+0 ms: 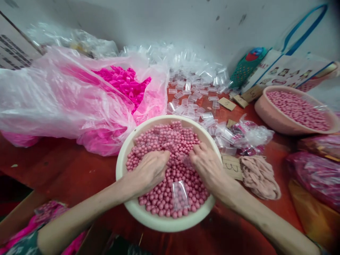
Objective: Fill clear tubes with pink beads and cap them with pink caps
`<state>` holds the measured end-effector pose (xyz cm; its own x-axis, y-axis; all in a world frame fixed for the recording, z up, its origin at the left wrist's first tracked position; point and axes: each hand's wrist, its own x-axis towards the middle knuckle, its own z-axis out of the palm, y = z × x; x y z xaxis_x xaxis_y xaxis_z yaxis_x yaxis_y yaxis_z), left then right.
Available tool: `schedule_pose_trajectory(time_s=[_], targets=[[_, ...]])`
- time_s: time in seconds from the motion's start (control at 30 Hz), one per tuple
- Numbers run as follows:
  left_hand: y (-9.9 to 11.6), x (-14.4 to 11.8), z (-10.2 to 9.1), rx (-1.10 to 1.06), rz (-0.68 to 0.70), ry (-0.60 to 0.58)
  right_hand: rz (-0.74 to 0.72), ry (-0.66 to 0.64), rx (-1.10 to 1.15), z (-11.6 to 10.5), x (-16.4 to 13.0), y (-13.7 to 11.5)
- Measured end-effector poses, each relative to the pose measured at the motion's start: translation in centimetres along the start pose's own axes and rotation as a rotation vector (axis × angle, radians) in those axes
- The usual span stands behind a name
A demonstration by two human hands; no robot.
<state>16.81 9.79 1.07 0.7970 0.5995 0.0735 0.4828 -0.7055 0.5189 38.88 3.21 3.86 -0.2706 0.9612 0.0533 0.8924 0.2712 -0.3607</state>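
A cream basin (122, 168) full of round pink beads (159, 203) stands in front of me. Over the beads, my left hand (151, 170) is closed in a pinch; whatever its fingers hold is hidden. My right hand (207, 164) is closed too, at the basin's right side, with its fingertips pinching what looks like a clear plastic piece (187, 161). Another clear plastic sleeve (180, 195) lies flat on the beads near the front. Toward the back of the basin, some beads sit packed in clear sleeves (170, 136).
A plastic bag (61, 102) of bright pink pieces (127, 83) lies left. Clear plastic sleeves (196, 88) are heaped behind. To the right are a marked cardboard piece (231, 167), a crumpled cloth (259, 175), a pink basin (276, 124) of beads and plastic packets (316, 177).
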Motion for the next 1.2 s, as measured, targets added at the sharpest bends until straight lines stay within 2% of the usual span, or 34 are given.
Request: schedule_pose_trajectory(time_s=[0.03, 0.1, 0.2, 0.27, 0.4, 0.5, 0.63, 0.7, 0.9, 1.03, 1.2], targets=[[0.1, 0.3, 0.1, -0.004, 0.02, -0.011, -0.048, -0.011, -0.036, 0.5, 0.0, -0.3], [0.2, 0.9, 0.3, -0.031, 0.029, -0.019, -0.068, -0.009, 0.06, 1.4, 0.2, -0.4], [0.3, 1.1, 0.0, -0.062, -0.002, -0.011, 0.043, 0.009, 0.284, 2.1, 1.0, 0.2], [0.5, 1.0, -0.7, -0.101, -0.072, 0.001, 0.104, 0.002, 0.348, 1.8, 1.5, 0.8], [1.5, 0.8, -2.3, -0.283, -0.226, 0.017, 0.132, -0.007, 0.496, 0.8, 1.6, 0.9], [2.3, 0.7, -2.8, -0.419, -0.264, 0.021, 0.153, 0.0, 0.691, 0.5, 1.3, 0.6], [2.6, 0.6, -2.6, -0.463, -0.279, 0.009, 0.225, 0.032, 0.961, 0.5, 1.5, 0.5], [2.5, 0.7, -2.5, -0.46, -0.28, 0.014, 0.246, 0.051, 0.916, 0.5, 1.8, 0.7], [2.2, 0.8, -2.2, -0.432, -0.289, 0.015, 0.206, 0.124, 0.597, 0.1, 2.9, 1.6], [2.1, 0.8, -2.1, -0.433, -0.297, -0.007, 0.222, 0.121, 0.468, 0.6, 3.8, 2.4], [2.0, 0.8, -2.2, -0.4, -0.354, -0.006, 0.274, 0.174, 0.338, 0.8, 3.6, 2.0]])
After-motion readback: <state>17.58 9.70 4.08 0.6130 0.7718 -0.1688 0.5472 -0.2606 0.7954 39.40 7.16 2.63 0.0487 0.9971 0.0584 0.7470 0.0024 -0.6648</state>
